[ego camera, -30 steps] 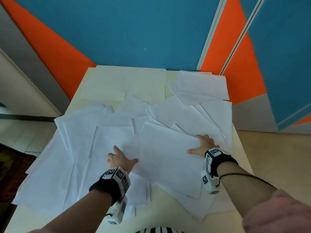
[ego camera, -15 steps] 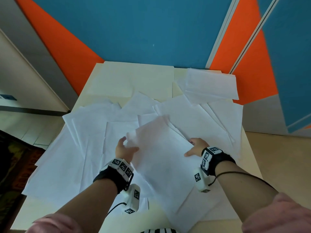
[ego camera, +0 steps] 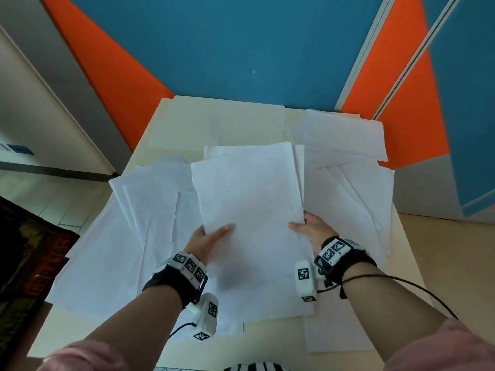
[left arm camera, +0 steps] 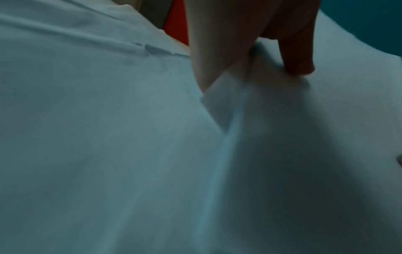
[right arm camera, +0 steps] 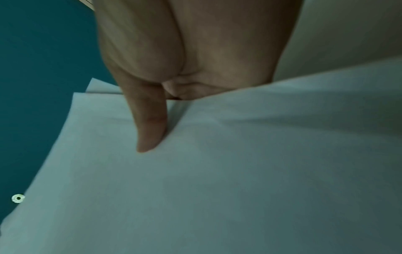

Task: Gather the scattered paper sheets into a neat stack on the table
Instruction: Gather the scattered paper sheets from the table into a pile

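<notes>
A small bundle of white paper sheets is raised off the table in the middle of the head view, roughly squared. My left hand pinches its left edge, thumb on top and fingers hidden beneath. My right hand pinches the right edge the same way. In the left wrist view my left hand grips the sheet edge. In the right wrist view the thumb lies on the paper. Several loose sheets are scattered underneath.
The cream table stands against a blue and orange wall. More loose sheets lie at the far right and near right. A dark patterned rug lies on the floor left of the table.
Both hands went from pressing flat on the top sheets to gripping their side edges. The sheets were turned straight and lifted off the pile.
</notes>
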